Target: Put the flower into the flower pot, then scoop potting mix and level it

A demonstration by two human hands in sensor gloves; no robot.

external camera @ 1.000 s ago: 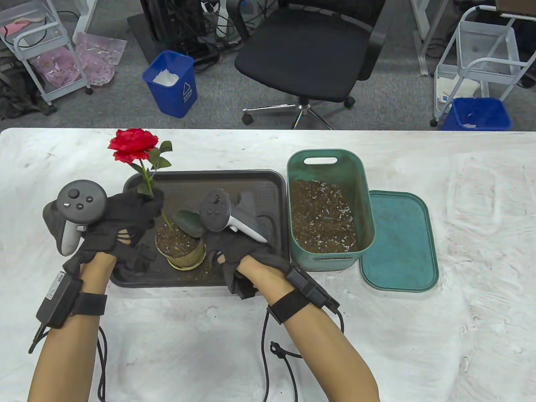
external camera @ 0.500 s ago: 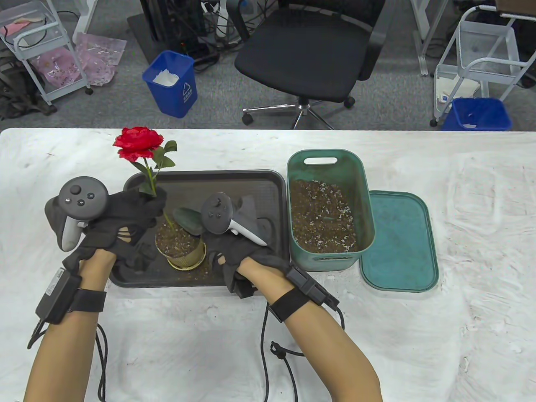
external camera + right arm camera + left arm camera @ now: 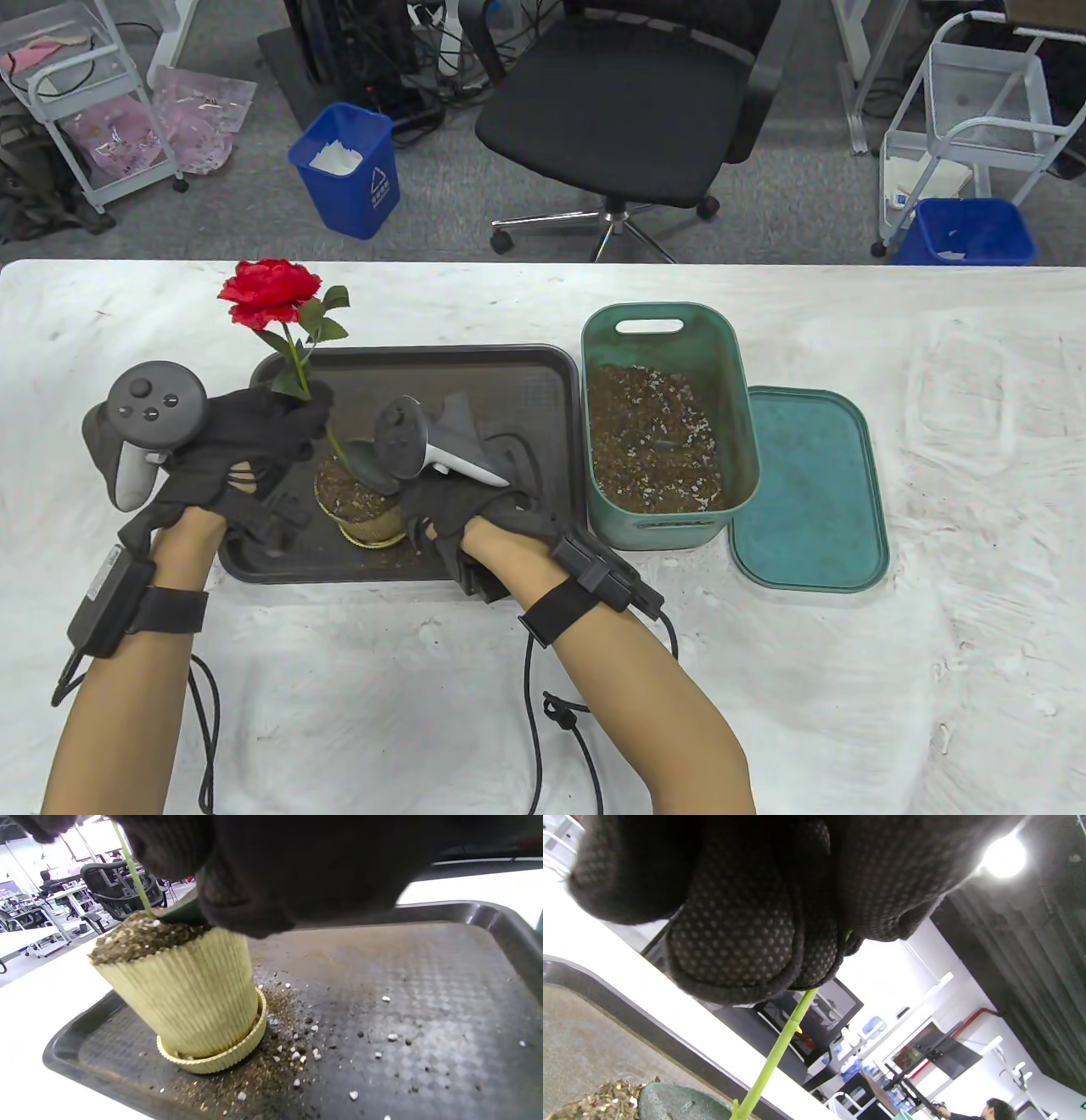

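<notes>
A red flower [image 3: 270, 293] stands with its green stem [image 3: 780, 1048] in the yellow ribbed flower pot [image 3: 363, 509], which is full of potting mix. My left hand [image 3: 288, 420] pinches the stem above the pot and holds it upright. My right hand [image 3: 433, 505] grips a green scoop [image 3: 366, 458], whose blade lies on the mix by the stem. In the right wrist view the pot [image 3: 186, 993] stands on its saucer, the scoop [image 3: 182, 912] at its rim, and my fingers [image 3: 275, 878] are curled over the handle.
The pot stands on a dark tray [image 3: 526, 373] with spilled mix [image 3: 280, 1052] around the saucer. A green bin [image 3: 738, 399] of potting mix sits right of the tray, its lid [image 3: 806, 488] beside it. An office chair [image 3: 628, 110] and blue bins are beyond the table.
My right hand has moved left and brought the scoop over the pot against the stem. My left hand and the flower swayed right, then back left.
</notes>
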